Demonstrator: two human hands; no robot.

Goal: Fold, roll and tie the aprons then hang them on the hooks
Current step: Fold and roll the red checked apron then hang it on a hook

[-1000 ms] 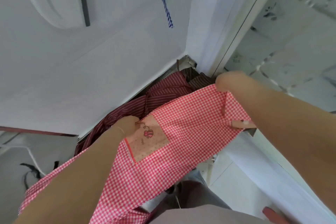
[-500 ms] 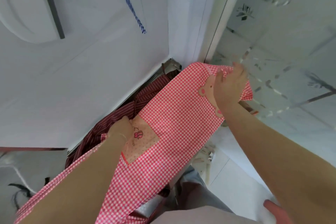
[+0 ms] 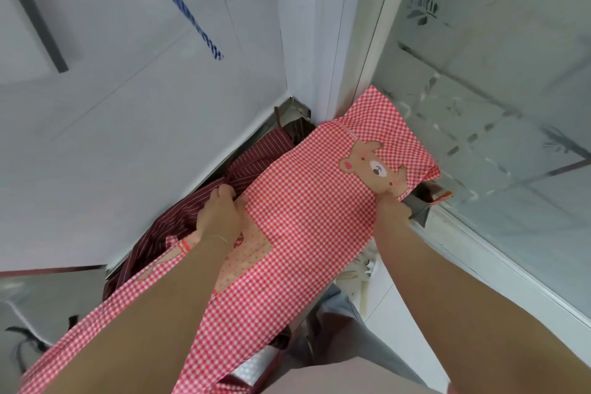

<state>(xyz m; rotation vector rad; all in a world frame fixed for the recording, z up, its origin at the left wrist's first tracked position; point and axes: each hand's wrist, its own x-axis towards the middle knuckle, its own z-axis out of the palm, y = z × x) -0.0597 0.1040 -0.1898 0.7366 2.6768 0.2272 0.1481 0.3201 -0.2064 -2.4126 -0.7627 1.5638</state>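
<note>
Right hand (image 3: 391, 206) lower; apron (image 3: 307, 217) lengthwise, bear-end far.

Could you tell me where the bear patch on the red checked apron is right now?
In the head view, the bear patch sits right of centre on the red checked apron, just above the right hand.
</note>
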